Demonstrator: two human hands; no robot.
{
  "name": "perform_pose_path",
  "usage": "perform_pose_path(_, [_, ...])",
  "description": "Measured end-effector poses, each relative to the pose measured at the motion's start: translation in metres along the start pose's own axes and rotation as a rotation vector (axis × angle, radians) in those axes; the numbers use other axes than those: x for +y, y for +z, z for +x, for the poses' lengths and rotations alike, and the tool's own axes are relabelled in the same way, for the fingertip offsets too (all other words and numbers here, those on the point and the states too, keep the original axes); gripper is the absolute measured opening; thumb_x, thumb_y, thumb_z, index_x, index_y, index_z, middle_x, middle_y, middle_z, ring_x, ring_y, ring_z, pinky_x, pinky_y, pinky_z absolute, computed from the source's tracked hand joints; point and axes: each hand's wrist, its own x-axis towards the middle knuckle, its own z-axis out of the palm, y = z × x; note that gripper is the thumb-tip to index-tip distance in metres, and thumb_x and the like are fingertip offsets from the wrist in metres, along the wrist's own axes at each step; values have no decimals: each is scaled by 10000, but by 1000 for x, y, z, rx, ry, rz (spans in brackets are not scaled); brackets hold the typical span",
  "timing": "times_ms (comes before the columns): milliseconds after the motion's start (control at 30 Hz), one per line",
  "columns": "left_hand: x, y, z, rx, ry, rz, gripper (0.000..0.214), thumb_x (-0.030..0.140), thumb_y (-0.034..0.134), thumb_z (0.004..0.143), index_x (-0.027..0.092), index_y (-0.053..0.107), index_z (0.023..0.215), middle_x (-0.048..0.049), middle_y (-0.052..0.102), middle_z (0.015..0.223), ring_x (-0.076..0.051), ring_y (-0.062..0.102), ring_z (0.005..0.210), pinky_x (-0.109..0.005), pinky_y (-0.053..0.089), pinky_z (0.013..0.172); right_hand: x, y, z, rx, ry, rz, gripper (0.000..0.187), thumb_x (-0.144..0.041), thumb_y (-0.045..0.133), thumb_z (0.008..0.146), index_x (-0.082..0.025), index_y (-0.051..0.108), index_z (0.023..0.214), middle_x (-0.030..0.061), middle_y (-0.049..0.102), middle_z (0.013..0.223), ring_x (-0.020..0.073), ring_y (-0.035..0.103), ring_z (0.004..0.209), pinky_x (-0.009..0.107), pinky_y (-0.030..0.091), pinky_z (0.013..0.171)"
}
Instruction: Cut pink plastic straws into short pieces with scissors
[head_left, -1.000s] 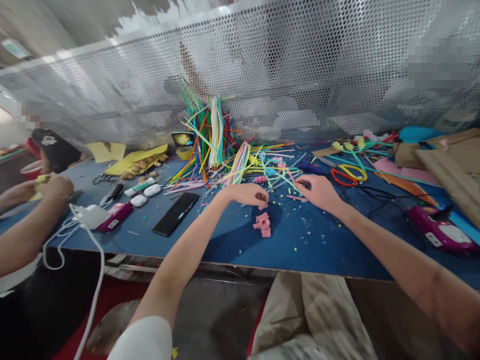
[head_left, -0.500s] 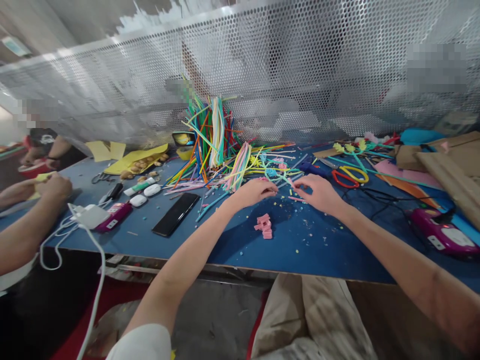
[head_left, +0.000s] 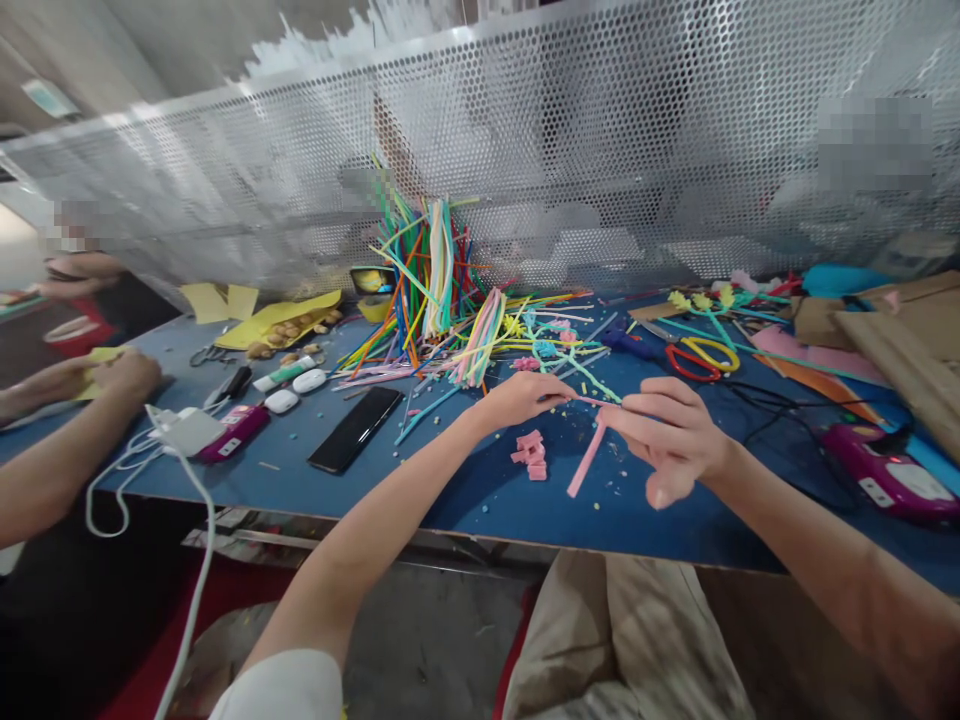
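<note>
My right hand (head_left: 667, 437) pinches a pink foam strip (head_left: 587, 458) that hangs down toward the blue table (head_left: 450, 490). My left hand (head_left: 523, 396) is closed in a pinch and touches the strip's upper end, just left of my right hand. Below my left hand lies a small heap of cut pink foam pieces (head_left: 529, 453). Behind both hands spreads a big pile of coloured foam sticks (head_left: 439, 300), some standing against the perforated metal screen.
A black phone (head_left: 355, 428), white earbud cases (head_left: 292, 390) and a charger with white cable (head_left: 184, 432) lie to the left. Scissors with red and yellow handles (head_left: 694, 357) and a purple glue gun (head_left: 885, 468) sit right. Another person's arms (head_left: 67, 420) work at far left.
My right hand has lifted off the table and drawn nearer, bringing the pink strip up with it. My left hand moved right and up to meet it.
</note>
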Motion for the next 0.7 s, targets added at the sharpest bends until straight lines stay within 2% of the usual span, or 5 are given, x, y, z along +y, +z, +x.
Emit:
perform_pose_path(67, [0, 0, 0, 3, 22, -4, 276, 242, 502, 968, 199, 714, 1139, -87, 727, 1108, -175, 677, 995, -279, 479, 917, 5, 3, 1, 1, 63, 6, 105, -422, 652, 895, -436, 671, 996, -60, 740, 955, 163, 650, 842, 371, 492, 867])
perform_pose_path(167, [-1, -2, 0, 25, 37, -1, 271, 237, 505, 967, 204, 718, 1131, -89, 723, 1100, -175, 671, 996, -288, 482, 923, 16, 11, 6, 91, 225, -80, 374, -211, 588, 931, -366, 557, 1270, -16, 738, 915, 172, 648, 812, 371, 476, 847])
perform_pose_path(300, [-2, -4, -1, 54, 74, 36, 290, 241, 472, 984, 200, 717, 1132, -101, 703, 1138, -173, 660, 1035, -294, 480, 945, 29, 17, 7, 93, 363, -156, 620, -201, 534, 951, -244, 296, 1522, 38, 731, 933, 211, 641, 832, 401, 456, 859])
perform_pose_path(467, [-2, -4, -2, 69, 98, 64, 309, 218, 442, 988, 206, 722, 1119, -106, 686, 1151, -175, 644, 1072, -313, 480, 968, 35, 21, 3, -2, 454, -101, 624, -241, 487, 976, -272, 256, 1555, 40, 722, 961, 216, 641, 849, 408, 448, 876])
perform_pose_path(700, [0, 2, -1, 150, 38, -24, 258, 260, 507, 968, 183, 710, 1107, -112, 707, 1082, -190, 659, 1019, -340, 484, 953, 34, 29, 5, -11, 442, -21, 227, -285, 517, 981, -277, 708, 1103, 45, 732, 1043, 209, 645, 933, 377, 450, 844])
